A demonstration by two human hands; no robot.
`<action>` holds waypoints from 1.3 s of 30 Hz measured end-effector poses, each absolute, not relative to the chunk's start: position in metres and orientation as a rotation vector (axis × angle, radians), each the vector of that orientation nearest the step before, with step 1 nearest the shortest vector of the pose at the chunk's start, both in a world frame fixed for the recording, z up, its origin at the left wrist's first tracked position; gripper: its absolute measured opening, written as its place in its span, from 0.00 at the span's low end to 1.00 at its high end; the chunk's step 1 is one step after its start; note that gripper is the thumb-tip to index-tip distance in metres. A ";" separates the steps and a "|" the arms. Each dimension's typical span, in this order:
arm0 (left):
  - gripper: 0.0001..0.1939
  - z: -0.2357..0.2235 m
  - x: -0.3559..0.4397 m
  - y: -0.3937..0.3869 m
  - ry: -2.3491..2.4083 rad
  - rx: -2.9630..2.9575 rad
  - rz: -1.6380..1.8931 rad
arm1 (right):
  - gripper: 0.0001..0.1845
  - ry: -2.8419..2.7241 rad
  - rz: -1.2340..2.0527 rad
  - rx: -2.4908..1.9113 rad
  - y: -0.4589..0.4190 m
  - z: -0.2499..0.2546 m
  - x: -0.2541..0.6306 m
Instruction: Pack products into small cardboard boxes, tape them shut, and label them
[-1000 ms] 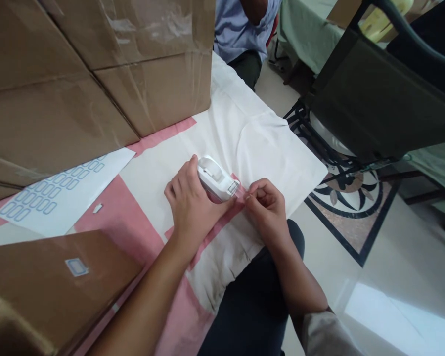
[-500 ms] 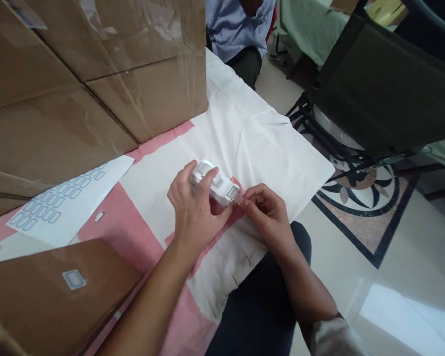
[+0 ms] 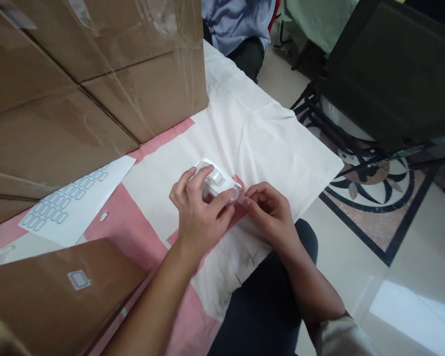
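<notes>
The dispenser [image 3: 219,181] looks like smooth white plastic with a soft sheen; the tape [image 3: 242,199] is clear and glossy. Wrinkled matt cloth [image 3: 278,143] covers the desk. The boxes [image 3: 144,94] are brown cardboard, crossed by shiny film strips. The label sheet [image 3: 74,198] looks like smooth paper, and the floor [image 3: 419,262] is polished, throwing back light.

The dark chair [image 3: 393,74] and stacked cartons [image 3: 144,94] are cut off by the frame; the seated person's [image 3: 237,24] head is out of view.
</notes>
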State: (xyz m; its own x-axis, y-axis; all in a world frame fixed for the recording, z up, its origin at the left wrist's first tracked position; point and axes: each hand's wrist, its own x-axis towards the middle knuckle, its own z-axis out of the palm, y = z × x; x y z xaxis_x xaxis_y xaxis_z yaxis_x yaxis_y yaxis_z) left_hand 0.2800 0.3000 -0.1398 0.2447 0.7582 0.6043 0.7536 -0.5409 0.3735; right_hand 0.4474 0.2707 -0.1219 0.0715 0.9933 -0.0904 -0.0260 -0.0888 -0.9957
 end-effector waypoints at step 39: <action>0.04 -0.136 0.286 0.298 1.553 2.439 1.084 | 0.12 -1.098 1.304 -1.220 0.269 -0.127 0.451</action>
State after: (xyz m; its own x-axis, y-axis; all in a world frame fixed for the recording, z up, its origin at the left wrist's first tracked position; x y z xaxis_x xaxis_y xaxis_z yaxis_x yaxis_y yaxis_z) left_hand 0.2857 0.2982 -0.1355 0.2483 0.8126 0.5272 0.7749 -0.4932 0.3952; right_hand 0.4507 0.2693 -0.1269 0.0070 0.9959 -0.0901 -0.0805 -0.0893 -0.9928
